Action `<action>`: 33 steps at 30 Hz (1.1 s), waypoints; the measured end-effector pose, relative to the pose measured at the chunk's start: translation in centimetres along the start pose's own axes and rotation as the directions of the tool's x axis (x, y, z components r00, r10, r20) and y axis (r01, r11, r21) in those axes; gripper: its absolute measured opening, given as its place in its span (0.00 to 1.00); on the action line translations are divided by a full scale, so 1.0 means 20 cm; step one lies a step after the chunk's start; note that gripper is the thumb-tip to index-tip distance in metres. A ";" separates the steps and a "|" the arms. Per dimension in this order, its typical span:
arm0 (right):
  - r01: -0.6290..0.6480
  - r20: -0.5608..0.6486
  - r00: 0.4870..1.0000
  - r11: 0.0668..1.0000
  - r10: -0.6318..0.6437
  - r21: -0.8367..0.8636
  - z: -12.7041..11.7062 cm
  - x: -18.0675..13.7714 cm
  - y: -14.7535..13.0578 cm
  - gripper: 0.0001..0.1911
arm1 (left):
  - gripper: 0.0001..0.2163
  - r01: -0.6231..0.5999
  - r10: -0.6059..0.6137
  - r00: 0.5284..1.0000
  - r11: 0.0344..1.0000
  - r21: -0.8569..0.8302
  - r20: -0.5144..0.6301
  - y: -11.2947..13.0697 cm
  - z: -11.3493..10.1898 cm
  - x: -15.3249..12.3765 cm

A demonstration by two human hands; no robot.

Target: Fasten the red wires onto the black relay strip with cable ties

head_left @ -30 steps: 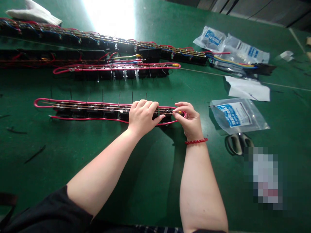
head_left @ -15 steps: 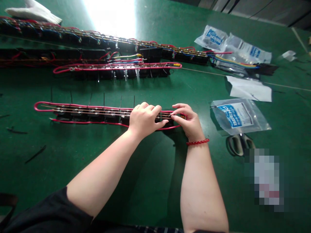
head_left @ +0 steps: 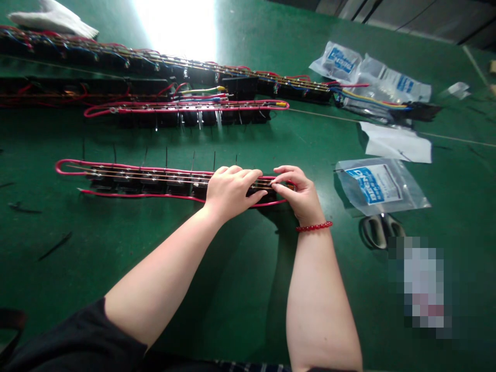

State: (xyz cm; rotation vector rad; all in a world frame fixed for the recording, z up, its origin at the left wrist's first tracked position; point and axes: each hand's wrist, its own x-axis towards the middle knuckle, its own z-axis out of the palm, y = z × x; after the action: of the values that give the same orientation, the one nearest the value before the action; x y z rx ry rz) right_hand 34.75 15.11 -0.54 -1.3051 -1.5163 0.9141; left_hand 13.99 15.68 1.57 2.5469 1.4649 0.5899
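A green workbench mat (head_left: 116,268) holds a long row of black rectangular modules (head_left: 155,182) looped in red wire (head_left: 116,166). The left hand (head_left: 232,190) clamps down over the row; the right hand (head_left: 298,191), just beside it, pinches the row's end. Further right lie a clear plastic bag (head_left: 377,187) and grey-handled scissors (head_left: 382,231).

From here I count two hands (head_left: 236,191), four wired strips (head_left: 155,181), three plastic bags (head_left: 372,186), one sheet of paper (head_left: 395,142), one pair of scissors (head_left: 382,231) and one white glove (head_left: 54,16).
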 end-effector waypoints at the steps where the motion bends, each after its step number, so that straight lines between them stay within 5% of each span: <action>1: 0.000 0.001 1.000 1.000 0.000 0.000 0.00 0.00 0.00 0.03 | 0.16 0.004 -0.004 1.000 1.000 0.011 0.001 0.00 0.00 0.00; 33: 0.056 -0.048 0.997 0.994 -0.061 -0.096 0.02 0.01 -0.01 0.03 | 0.15 -0.013 0.012 0.998 1.000 -0.017 -0.056 -0.01 0.01 0.00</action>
State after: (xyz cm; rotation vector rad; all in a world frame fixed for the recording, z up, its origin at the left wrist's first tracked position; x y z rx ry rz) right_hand 34.30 15.22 -0.40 -1.3342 -1.5660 0.7741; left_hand 13.88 15.75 1.35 2.5478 1.4556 0.6781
